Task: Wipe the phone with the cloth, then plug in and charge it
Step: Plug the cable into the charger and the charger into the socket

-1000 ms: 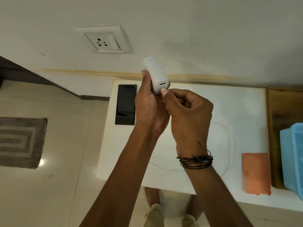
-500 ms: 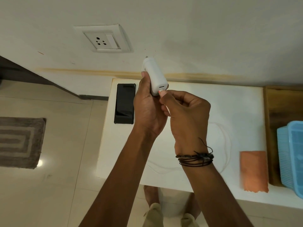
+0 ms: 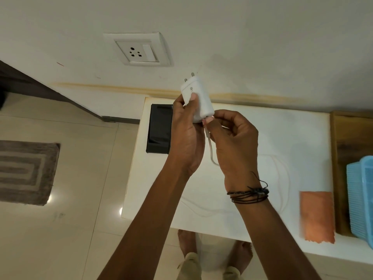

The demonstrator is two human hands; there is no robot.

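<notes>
Your left hand (image 3: 186,136) was clenched around the white charger (image 3: 198,99), thumb pressed on its face, with the two metal pins pointing up and away from you. Your right hand (image 3: 232,142) pinched the connector end of the white cable (image 3: 211,152) between thumb and forefinger, holding it against the charger's lower end; whether the connector was fully seated could not be determined. The cable dropped between both hands and its slack lay looped on the white tabletop (image 3: 282,138) beneath your right wrist.

The phone (image 3: 159,131) lay flat, screen dark, on the tabletop just to the left of your left hand, near the edge. The orange cloth (image 3: 317,216) lay flat on the tabletop to the right of your right forearm, well apart from the phone. The wall socket (image 3: 137,51) sat above and to the left of both hands, apart from the charger pins. A blue basket (image 3: 361,197) stood beyond the cloth, further right.
</notes>
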